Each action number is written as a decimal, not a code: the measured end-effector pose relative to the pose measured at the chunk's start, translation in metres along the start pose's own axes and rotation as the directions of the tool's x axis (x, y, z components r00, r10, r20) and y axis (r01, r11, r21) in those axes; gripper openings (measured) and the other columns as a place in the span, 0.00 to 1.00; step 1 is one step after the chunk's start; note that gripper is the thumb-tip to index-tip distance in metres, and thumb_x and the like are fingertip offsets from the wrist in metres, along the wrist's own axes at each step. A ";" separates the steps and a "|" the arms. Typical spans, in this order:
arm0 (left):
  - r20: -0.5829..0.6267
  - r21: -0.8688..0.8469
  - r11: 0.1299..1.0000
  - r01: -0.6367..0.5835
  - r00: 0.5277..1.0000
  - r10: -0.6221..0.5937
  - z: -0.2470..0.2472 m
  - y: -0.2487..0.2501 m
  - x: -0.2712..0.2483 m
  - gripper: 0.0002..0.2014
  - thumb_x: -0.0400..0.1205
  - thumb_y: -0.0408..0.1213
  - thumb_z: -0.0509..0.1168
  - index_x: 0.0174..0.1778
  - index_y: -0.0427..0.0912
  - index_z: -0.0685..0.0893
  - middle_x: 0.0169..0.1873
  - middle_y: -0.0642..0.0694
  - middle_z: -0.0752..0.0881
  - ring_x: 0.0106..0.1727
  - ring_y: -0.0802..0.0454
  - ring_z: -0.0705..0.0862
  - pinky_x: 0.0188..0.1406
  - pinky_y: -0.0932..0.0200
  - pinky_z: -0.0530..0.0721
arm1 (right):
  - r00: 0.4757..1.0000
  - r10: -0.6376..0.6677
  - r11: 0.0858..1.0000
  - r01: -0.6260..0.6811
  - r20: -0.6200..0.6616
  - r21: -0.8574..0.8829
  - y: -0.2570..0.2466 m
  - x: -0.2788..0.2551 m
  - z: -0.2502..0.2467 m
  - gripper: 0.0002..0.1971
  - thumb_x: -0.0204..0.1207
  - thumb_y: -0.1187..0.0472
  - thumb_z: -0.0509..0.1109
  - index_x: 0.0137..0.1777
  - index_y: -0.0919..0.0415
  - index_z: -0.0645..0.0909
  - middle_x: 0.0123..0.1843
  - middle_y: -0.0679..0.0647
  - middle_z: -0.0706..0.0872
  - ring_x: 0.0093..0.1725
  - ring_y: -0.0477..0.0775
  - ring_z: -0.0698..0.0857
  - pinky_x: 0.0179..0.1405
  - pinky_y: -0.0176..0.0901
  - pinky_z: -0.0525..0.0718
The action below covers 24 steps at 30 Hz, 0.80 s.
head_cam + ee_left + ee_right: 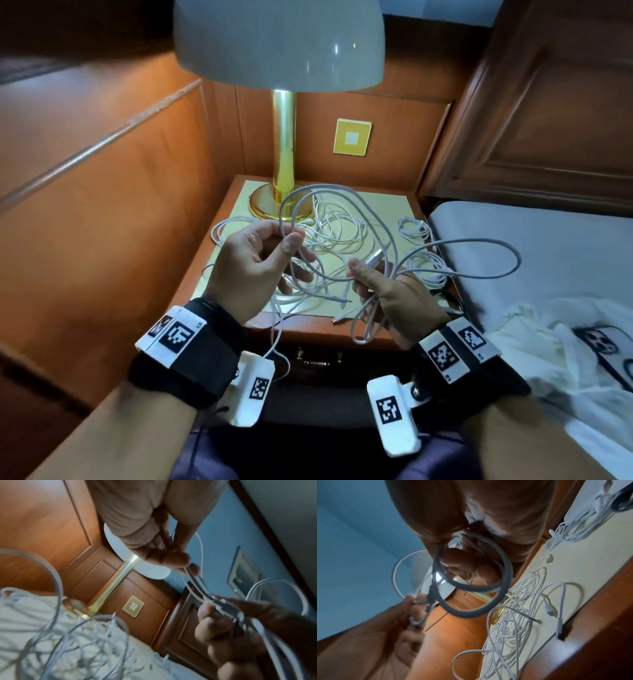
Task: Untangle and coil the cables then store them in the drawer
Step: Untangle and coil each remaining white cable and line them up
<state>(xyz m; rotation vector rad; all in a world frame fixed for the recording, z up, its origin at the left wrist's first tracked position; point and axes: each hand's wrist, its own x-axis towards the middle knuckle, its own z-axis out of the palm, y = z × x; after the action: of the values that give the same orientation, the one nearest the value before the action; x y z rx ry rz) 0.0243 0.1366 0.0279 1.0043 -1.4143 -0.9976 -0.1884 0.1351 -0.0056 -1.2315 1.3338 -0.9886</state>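
Wood-panelled walls close in a small bedside desk (387, 205) with a pale top; a brass lamp (284, 150) stands at its back, and a bed (534, 246) lies just beside its right edge. A tangle of white cables (337, 229) lies across the top, with strands hanging over the front edge above the closed drawer (317, 358). Both hands are raised over the front of the desk. The left hand (255, 265) pinches one thicker cable (346, 192) between thumb and forefinger. The right hand (387, 291) has its fingers curled round that cable's loops, its plug held under the thumb. Wrist bands carry square black-and-white markers; no writing is legible. Open room lies over the bed.
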 end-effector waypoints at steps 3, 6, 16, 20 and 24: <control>0.010 0.029 1.000 -0.010 1.000 0.010 -0.002 0.036 -0.033 0.05 0.86 0.32 0.67 0.56 0.36 0.83 0.36 0.41 0.92 0.25 0.43 0.88 0.19 0.56 0.79 | 0.999 0.005 0.992 0.001 0.047 -0.126 -0.003 -0.043 0.004 0.34 0.64 0.28 0.75 0.36 0.66 0.85 0.29 0.57 0.84 0.28 0.53 0.82 0.40 0.53 0.79; -0.019 0.024 0.999 0.032 0.999 -0.032 -0.003 0.067 -0.083 0.14 0.86 0.31 0.66 0.64 0.49 0.77 0.36 0.43 0.90 0.20 0.47 0.79 0.15 0.58 0.73 | 0.990 0.065 0.996 -0.056 0.124 -0.071 0.009 -0.097 0.022 0.26 0.66 0.30 0.75 0.36 0.56 0.84 0.33 0.57 0.85 0.32 0.53 0.85 0.39 0.53 0.81; 0.023 0.150 0.976 0.157 0.987 -0.162 -0.020 0.127 -0.180 0.09 0.89 0.32 0.62 0.52 0.31 0.85 0.41 0.28 0.90 0.33 0.40 0.92 0.20 0.60 0.85 | 0.886 0.429 0.850 -0.328 0.179 -0.413 0.033 -0.205 0.017 0.35 0.66 0.26 0.72 0.44 0.63 0.87 0.36 0.56 0.89 0.34 0.55 0.84 0.34 0.45 0.80; 0.158 0.065 0.962 0.265 0.949 -0.272 -0.001 0.133 -0.179 0.13 0.92 0.33 0.57 0.58 0.30 0.84 0.48 0.32 0.91 0.45 0.40 0.94 0.23 0.60 0.86 | 0.975 0.095 0.946 -0.027 0.198 -0.324 0.027 -0.216 -0.001 0.12 0.81 0.50 0.72 0.48 0.60 0.88 0.43 0.55 0.91 0.40 0.50 0.89 0.37 0.41 0.82; 0.327 0.210 0.954 0.214 0.904 -0.275 0.019 0.105 -0.177 0.13 0.91 0.28 0.55 0.65 0.35 0.83 0.57 0.42 0.90 0.51 0.51 0.93 0.31 0.60 0.89 | 0.997 -0.032 0.994 0.024 -0.071 -0.104 0.041 -0.222 -0.008 0.13 0.79 0.71 0.63 0.53 0.54 0.84 0.49 0.55 0.86 0.46 0.53 0.89 0.40 0.43 0.83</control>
<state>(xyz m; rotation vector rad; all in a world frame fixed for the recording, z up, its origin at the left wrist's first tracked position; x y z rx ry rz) 0.0110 0.3372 0.0764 1.1931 -1.7201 -1.3114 -0.2128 0.3597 -0.0119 -1.3055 1.4429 -1.0033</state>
